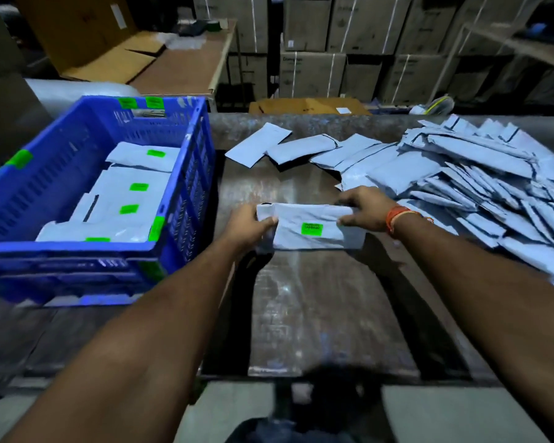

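Gripping the grey packet [301, 215] by its two short ends, the left hand [250, 228] and right hand [363, 209] are each curling fingers and thumb round a slack edge. The slick film could be slipping from one pinch on the way to the blue crate [186, 174] at the left, landing among the unlabelled pile [480, 180] at the right. The packet is sitting at the tabletop's [317, 298] middle, between crate and pile, looking flat, soft and creased, its green label [312, 228] facing up.

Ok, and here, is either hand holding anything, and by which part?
Yes, one grey packet with a green label, held by both: the left hand grips its left end, the right hand pinches its upper right edge.
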`<state>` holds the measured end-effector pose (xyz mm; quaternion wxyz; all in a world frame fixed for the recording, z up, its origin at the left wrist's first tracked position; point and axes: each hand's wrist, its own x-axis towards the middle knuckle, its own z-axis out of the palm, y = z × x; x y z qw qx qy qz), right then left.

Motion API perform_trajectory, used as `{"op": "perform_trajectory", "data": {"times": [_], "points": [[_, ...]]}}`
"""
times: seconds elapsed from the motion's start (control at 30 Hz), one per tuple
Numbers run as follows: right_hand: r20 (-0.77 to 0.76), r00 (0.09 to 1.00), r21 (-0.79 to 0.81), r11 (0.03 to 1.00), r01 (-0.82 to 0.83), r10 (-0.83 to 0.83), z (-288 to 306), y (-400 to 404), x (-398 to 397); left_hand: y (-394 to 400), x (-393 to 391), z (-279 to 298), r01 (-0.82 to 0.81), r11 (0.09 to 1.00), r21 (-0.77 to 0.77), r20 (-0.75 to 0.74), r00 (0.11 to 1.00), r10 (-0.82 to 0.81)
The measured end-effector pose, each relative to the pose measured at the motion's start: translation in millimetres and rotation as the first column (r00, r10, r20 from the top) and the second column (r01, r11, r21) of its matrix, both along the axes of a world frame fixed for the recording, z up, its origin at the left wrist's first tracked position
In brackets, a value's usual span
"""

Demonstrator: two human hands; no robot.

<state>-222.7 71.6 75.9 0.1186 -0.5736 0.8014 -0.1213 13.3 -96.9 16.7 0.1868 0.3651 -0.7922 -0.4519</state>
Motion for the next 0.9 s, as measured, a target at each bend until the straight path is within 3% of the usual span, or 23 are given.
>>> {"op": "perform_trajectory", "data": {"times": [0.13, 0.2, 0.3, 0.4, 0.53, 0.73, 0.9], "points": [[0.36, 0.921, -0.101, 0.975, 0.198, -0.15, -20, 34, 31, 21, 31, -18, -0.036, 0.991, 0.126, 0.053, 0.998, 0.03], [0.398, 0.882, -0.087, 0.947, 0.309, -0.251, -41, 47, 50, 34, 43, -21, -0.031, 0.999, -0.016, 0.208, 0.978, 0.033], [0.128, 0.913, -0.104, 0.911, 0.4, -0.386, -66, 60, 80, 65, 59, -25, -0.032, 0.944, -0.33, 0.398, 0.901, 0.17], [0.057, 0.944, -0.171, 0.929, 0.329, -0.325, -83, 67, 119, 100, 70, -36, 0.095, 0.844, -0.528, 0.34, 0.934, 0.107], [-0.086, 0.973, -0.113, 0.972, 0.205, -0.215, -99, 74, 152, 118, 69, -54, 0.269, 0.769, -0.58, 0.344, 0.936, -0.068], [-0.186, 0.969, -0.06, 0.986, 0.156, -0.165, -115, 73, 154, 123, 50, -50, 0.302, 0.787, -0.537, 0.395, 0.915, -0.082], [-0.201, 0.97, 0.007, 0.99, 0.139, -0.134, -127, 83, 148, 122, 45, -68, 0.402, 0.731, -0.551, 0.522, 0.85, -0.074]]}}
